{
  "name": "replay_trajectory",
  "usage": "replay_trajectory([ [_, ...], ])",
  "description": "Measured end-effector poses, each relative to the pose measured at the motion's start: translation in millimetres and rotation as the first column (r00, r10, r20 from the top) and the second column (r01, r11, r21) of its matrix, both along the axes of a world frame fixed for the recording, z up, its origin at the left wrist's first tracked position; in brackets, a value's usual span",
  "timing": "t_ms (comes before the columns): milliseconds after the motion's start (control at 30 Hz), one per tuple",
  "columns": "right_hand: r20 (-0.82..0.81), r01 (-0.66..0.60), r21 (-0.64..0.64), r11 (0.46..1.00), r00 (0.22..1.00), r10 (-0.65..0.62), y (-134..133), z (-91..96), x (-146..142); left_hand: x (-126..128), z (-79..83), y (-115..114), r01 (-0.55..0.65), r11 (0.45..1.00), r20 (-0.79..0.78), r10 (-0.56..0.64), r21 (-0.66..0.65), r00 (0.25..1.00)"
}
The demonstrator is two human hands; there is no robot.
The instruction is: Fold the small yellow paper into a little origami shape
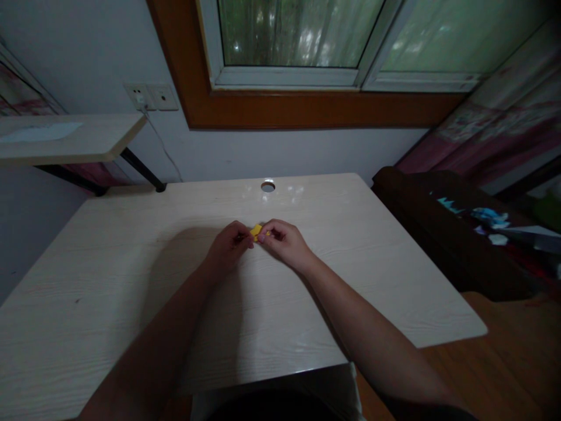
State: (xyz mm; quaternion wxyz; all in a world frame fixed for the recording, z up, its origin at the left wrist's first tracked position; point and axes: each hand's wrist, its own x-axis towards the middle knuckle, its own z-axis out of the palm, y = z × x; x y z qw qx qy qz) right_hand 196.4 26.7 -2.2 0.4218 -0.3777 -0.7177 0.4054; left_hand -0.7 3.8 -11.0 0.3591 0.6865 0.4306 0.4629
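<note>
Fingertip to fingertip over the worktop (372,280), and the left hand (225,248) has thumb and fingers pinched together at the near left side of a small yellow piece (256,230). In from the other side comes the right hand (286,241), fingers curled, thumb and fingertips closed on the piece's right side. It's tight in there! The fingers cover much of the yellow, so its full shape can't be told, nor whether it touches the surface beneath.

Placement, then: the piece sits closer to the worktop's far edge than to its near edge, well in from the far right corner. Just beyond, close by that far edge, is a round hole (267,187). Over at the far left corner, a raised shelf (118,131) on black legs (142,168) carries a pale sheet (41,132).
</note>
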Motion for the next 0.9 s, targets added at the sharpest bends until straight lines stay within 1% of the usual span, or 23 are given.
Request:
replay_trajectory([
  [133,0.012,0.016,0.013,1.000,1.000,-0.016,-0.5,-0.3,-1.0,-0.9,-3.1,2.0,-0.011,1.000,-0.007,0.011,-0.011,1.000],
  [300,0.026,0.029,0.029,0.999,0.999,-0.029,-2.8,1.1,-2.5,-0.2,-6.8,3.1,-0.017,0.997,0.035,0.020,-0.070,0.999],
  [467,0.036,0.014,0.032,0.999,0.999,-0.015,-3.7,2.4,-2.3,-0.4,-9.9,4.0,-0.019,0.995,0.070,0.026,-0.098,0.997],
  [600,0.040,0.010,0.009,1.000,0.999,-0.010,-4.1,2.7,-2.7,-1.1,-10.0,3.8,-0.030,0.995,0.098,0.040,-0.093,0.994],
  [800,0.059,0.025,0.017,1.000,0.998,-0.026,-4.2,2.0,-3.6,-1.6,-8.2,3.4,-0.048,0.996,0.071,0.053,-0.070,0.996],
  [900,0.059,0.038,0.009,0.999,0.998,-0.038,-3.6,0.6,-3.6,-1.3,-7.7,3.6,-0.063,0.994,0.072,0.070,-0.087,0.995],
])
